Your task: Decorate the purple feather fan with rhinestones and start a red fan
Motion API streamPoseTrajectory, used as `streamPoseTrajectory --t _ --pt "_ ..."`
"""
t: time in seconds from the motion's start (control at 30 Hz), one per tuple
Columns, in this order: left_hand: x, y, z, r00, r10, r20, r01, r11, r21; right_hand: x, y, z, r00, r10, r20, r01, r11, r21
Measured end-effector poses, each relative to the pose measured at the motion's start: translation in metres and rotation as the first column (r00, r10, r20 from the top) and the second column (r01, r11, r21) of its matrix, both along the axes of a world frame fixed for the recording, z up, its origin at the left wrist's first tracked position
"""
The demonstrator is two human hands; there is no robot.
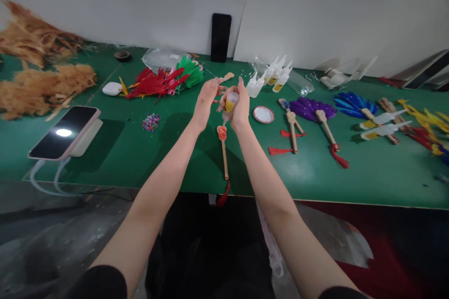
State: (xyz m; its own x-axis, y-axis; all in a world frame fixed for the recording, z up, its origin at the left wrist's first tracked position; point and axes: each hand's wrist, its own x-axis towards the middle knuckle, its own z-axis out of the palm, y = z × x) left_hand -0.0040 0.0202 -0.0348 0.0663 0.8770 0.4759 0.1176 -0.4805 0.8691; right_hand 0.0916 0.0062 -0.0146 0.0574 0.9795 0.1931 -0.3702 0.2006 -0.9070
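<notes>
My right hand (241,106) is wrapped round a small glue bottle (231,103) with a yellow label, tilted nozzle-down. The nozzle tip is at the orange flower-shaped head (221,132) of a wooden fan handle (225,159); whether they touch, I cannot tell. That handle lies towards me and ends in a red tassel (223,195) hanging over the table edge. Just left of the bottle, my left hand (205,103) has its fingers stretched out and apart, holding nothing visible. Another pale wooden piece (228,76) lies beyond my hands, partly hidden by the left fingers.
Several glue bottles (277,74) stand behind, right of a dark phone (220,37). Feather fans, one purple (313,108) and one blue (354,104), lie rightward near a round white lid (263,114). Leftward are red feathers (150,82), sequins (151,122) and a propped phone (65,133).
</notes>
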Motion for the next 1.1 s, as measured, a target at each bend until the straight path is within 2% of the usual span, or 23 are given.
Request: streamPoseTrajectory --t 0.1,0.2,0.3,0.4,0.6,0.87,1.1 --pt "-0.006 -0.006 0.002 0.999 0.033 -0.034 -0.031 0.999 0.039 0.001 0.0 -0.003 0.998 -0.057 0.001 0.057 0.998 0.01" --pt "-0.008 -0.013 0.006 0.983 0.065 -0.173 -0.046 0.993 0.11 0.002 0.002 -0.008 0.992 -0.126 0.011 0.126 0.992 0.004" --pt "-0.009 -0.016 0.008 0.951 0.011 -0.308 0.026 0.993 0.118 0.004 0.003 -0.013 0.992 -0.124 -0.027 0.124 0.992 -0.017" --pt "-0.009 -0.017 0.008 0.926 -0.052 -0.373 0.084 0.994 0.07 0.005 0.003 -0.015 0.99 -0.124 -0.064 0.121 0.991 -0.053" --pt "-0.007 -0.02 0.009 0.915 -0.024 -0.402 0.041 0.999 0.034 0.005 -0.003 -0.014 0.982 -0.112 -0.153 0.097 0.99 -0.105" --pt "-0.008 -0.022 0.012 0.909 -0.004 -0.418 0.011 1.0 0.015 0.006 -0.006 -0.016 0.982 -0.067 -0.178 0.041 0.988 -0.146" --pt "-0.008 -0.02 0.013 0.961 0.018 -0.274 -0.012 1.0 0.025 0.011 -0.001 -0.022 0.978 -0.132 -0.159 0.106 0.981 -0.16"
